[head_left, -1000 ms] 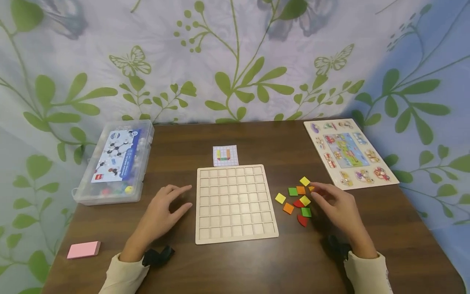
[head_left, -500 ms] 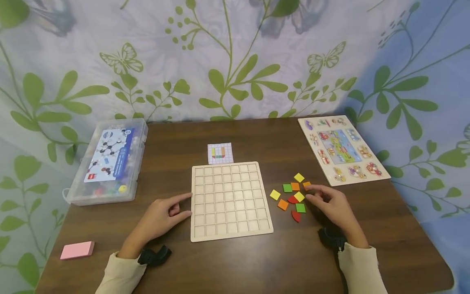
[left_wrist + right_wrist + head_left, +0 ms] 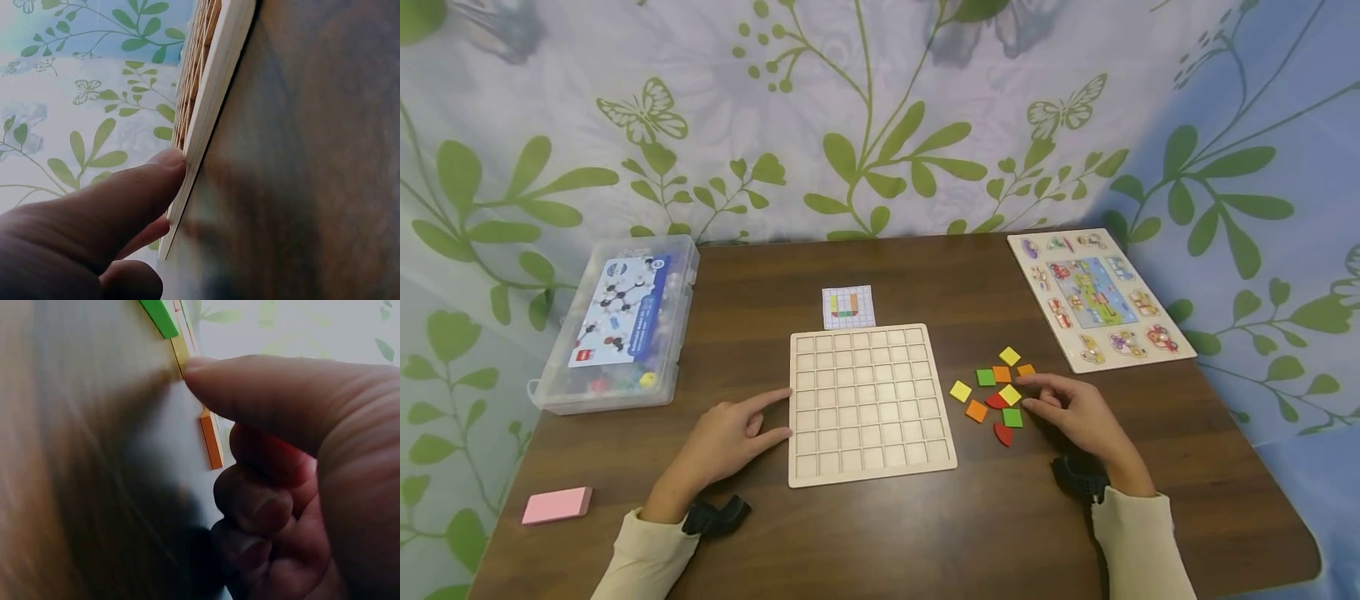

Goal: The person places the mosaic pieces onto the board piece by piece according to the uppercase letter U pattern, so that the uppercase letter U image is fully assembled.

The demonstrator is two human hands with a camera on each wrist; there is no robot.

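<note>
A square wooden grid board (image 3: pixel 872 408) lies flat in the middle of the table. My left hand (image 3: pixel 718 442) is at its left side, with thumb and index finger stretched out to the board's edge. In the left wrist view the thumb (image 3: pixel 144 187) touches that edge. My right hand (image 3: pixel 1078 417) is beside a loose group of flat coloured tiles, thumb and index finger apart, other fingers curled in. Nearest to it are an orange tile (image 3: pixel 1027 370), a yellow tile (image 3: pixel 1010 395) and a green tile (image 3: pixel 1012 417). A red quarter-round tile (image 3: pixel 1003 434) lies closer to me.
Behind the board lies a small pattern card (image 3: pixel 848 307) showing a coloured U shape. A clear plastic case (image 3: pixel 617 325) is at the back left, a pink block (image 3: pixel 557 505) at the front left. A wooden picture puzzle (image 3: pixel 1101 300) lies at the back right.
My left hand has moved right until its fingertips reach the board. My right fingers now cover less of the orange tile, which shows more fully. The head view has shifted slightly.
</note>
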